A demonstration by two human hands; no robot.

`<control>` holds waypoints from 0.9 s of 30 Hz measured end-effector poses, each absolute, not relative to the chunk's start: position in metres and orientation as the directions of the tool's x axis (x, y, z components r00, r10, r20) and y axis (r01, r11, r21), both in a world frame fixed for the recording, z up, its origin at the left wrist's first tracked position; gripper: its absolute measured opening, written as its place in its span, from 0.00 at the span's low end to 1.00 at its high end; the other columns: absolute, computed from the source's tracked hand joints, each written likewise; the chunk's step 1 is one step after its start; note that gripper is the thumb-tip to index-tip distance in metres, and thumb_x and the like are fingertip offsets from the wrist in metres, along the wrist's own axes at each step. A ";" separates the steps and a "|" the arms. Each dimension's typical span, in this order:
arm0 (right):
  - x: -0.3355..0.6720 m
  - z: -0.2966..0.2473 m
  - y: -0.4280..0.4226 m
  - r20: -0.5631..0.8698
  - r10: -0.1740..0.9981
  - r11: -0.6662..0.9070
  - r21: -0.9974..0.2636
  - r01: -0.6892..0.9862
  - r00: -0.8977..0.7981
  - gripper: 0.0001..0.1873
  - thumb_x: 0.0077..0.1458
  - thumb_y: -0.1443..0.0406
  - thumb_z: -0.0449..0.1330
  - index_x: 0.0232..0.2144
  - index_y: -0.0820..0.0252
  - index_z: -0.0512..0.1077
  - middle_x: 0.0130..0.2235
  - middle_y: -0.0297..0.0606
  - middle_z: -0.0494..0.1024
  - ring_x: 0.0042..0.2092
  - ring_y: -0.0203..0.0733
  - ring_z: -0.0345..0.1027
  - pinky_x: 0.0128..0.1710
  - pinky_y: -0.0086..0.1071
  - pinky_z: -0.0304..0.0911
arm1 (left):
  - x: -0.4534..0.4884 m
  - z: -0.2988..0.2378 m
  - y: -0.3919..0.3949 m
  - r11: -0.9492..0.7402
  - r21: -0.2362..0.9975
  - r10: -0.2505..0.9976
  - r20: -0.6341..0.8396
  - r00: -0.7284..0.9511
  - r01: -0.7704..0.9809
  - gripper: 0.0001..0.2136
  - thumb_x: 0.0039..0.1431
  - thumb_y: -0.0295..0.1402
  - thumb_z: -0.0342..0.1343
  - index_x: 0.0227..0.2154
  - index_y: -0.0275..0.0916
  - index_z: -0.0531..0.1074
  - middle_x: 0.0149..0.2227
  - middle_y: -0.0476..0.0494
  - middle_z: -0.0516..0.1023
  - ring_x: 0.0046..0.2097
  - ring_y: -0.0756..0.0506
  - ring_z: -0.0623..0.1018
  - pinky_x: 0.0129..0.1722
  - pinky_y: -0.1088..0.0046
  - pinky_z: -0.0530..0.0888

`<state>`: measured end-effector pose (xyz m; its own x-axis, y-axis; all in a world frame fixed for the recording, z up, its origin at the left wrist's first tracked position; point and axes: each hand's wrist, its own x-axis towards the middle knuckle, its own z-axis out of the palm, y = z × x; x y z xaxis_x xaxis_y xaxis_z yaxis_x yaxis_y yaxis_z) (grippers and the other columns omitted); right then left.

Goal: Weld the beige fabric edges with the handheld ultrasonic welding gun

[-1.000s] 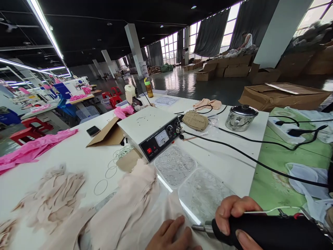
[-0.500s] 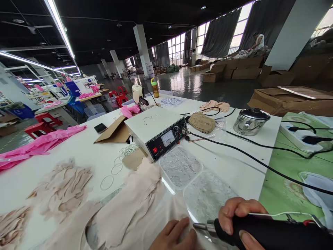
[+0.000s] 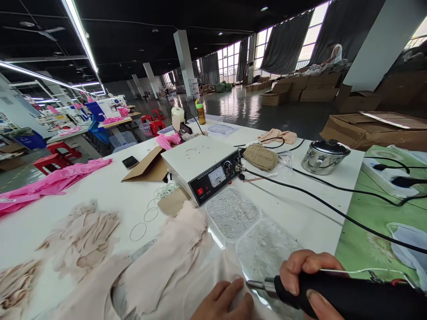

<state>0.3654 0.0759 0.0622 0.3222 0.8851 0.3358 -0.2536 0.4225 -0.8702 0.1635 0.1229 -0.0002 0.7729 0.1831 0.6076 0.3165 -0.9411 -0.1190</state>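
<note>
My right hand is wrapped round the black body of a handheld ultrasonic welder, a thick tool with a metal tip pointing left. My left hand holds down thin beige fabric at the bottom centre, thumb and forefinger closed onto it. The welder's tip is right by those fingertips, at the fabric; whether it touches cannot be made out. Under the fabric lies a clear, grey-speckled plastic sheet with rounded panels. Behind stands a white control box with a dial and a lit red switch.
Crumpled beige pieces lie at left, near a pink cloth. Thin elastic loops, a phone and folded cardboard are left of the box. A black cable crosses the right side, near a lidded metal pot.
The view has shifted slightly. The welder's tip sits a little further left, closer to my left fingertips. Both hands keep their hold.
</note>
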 end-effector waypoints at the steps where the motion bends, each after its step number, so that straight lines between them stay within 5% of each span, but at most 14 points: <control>1: 0.365 0.063 0.077 0.336 0.884 0.423 -0.870 -0.253 0.324 0.04 0.58 0.61 0.60 0.36 0.49 0.67 0.31 0.34 0.71 0.28 0.39 0.67 0.29 0.35 0.67 | 0.164 -0.002 0.122 -0.940 -0.109 0.190 0.621 0.761 0.323 0.06 0.67 0.37 0.54 0.40 0.43 0.74 0.33 0.53 0.76 0.41 0.46 0.81 0.38 0.76 0.75; 12: 0.347 0.069 0.083 0.265 0.863 0.403 -0.875 -0.270 0.429 0.09 0.53 0.58 0.64 0.30 0.51 0.67 0.30 0.32 0.70 0.27 0.36 0.64 0.29 0.32 0.64 | 0.163 0.014 0.125 -0.957 -0.107 0.156 0.593 0.790 0.270 0.07 0.68 0.33 0.52 0.41 0.44 0.75 0.35 0.52 0.77 0.42 0.46 0.80 0.39 0.75 0.76; 17: 0.360 0.066 0.080 0.234 0.853 0.426 -0.829 -0.363 0.467 0.08 0.53 0.59 0.63 0.34 0.51 0.69 0.32 0.33 0.70 0.29 0.36 0.65 0.31 0.32 0.66 | 0.150 0.012 0.129 -0.969 -0.093 0.125 0.615 0.779 0.229 0.10 0.70 0.35 0.48 0.46 0.48 0.75 0.44 0.50 0.77 0.51 0.44 0.77 0.43 0.73 0.77; 21: 0.377 0.059 0.076 0.177 0.775 0.493 -0.770 -0.406 0.606 0.08 0.48 0.63 0.66 0.33 0.53 0.72 0.33 0.32 0.71 0.28 0.33 0.66 0.33 0.30 0.69 | 0.116 0.004 0.130 -0.951 -0.092 0.203 0.530 0.823 0.294 0.18 0.73 0.38 0.38 0.52 0.42 0.71 0.54 0.41 0.73 0.60 0.40 0.69 0.49 0.67 0.75; 27: 0.386 0.053 0.070 0.025 0.685 0.468 -0.781 -0.414 0.728 0.13 0.37 0.63 0.71 0.29 0.55 0.74 0.32 0.34 0.73 0.27 0.36 0.68 0.31 0.31 0.73 | 0.076 0.017 0.118 -0.888 -0.111 0.339 0.495 0.800 0.445 0.15 0.72 0.33 0.42 0.53 0.37 0.69 0.50 0.35 0.76 0.55 0.41 0.74 0.46 0.67 0.77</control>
